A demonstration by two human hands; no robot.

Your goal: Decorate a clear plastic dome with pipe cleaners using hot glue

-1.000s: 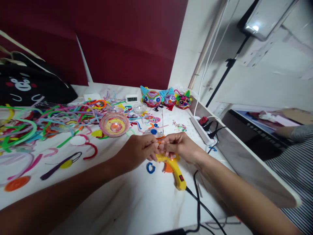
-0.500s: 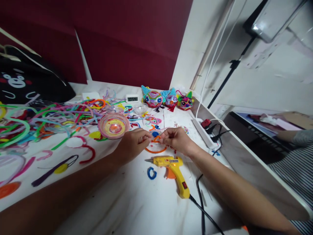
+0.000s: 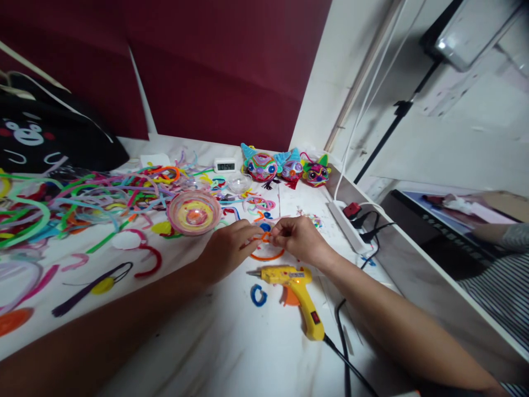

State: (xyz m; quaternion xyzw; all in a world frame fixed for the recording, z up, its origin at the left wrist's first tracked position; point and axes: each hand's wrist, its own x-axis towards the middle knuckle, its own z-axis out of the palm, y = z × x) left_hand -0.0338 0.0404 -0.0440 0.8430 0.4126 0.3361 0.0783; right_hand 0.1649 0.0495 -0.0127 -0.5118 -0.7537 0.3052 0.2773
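My left hand (image 3: 230, 246) and my right hand (image 3: 298, 238) meet over the white table, each pinching one end of an orange pipe cleaner (image 3: 266, 255) bent into a loop. The loop hangs just above the tabletop between my fingertips. A yellow glue gun (image 3: 298, 291) lies right below my hands with its nozzle pointing left. A small blue pipe-cleaner curl (image 3: 258, 296) and an orange felt piece (image 3: 288, 298) lie beside the gun.
A heap of coloured pipe cleaners (image 3: 82, 198) covers the left of the table, with a pink bowl (image 3: 194, 212) and a small clock (image 3: 224, 165). Three pipe-cleaner masks (image 3: 285, 167) stand at the back. A power strip (image 3: 349, 226) runs along the right edge. Another person's arm (image 3: 500, 234) rests at far right.
My hands moved away from the glue gun, further up the table, and the orange loop now shows between them. The view has shifted slightly.
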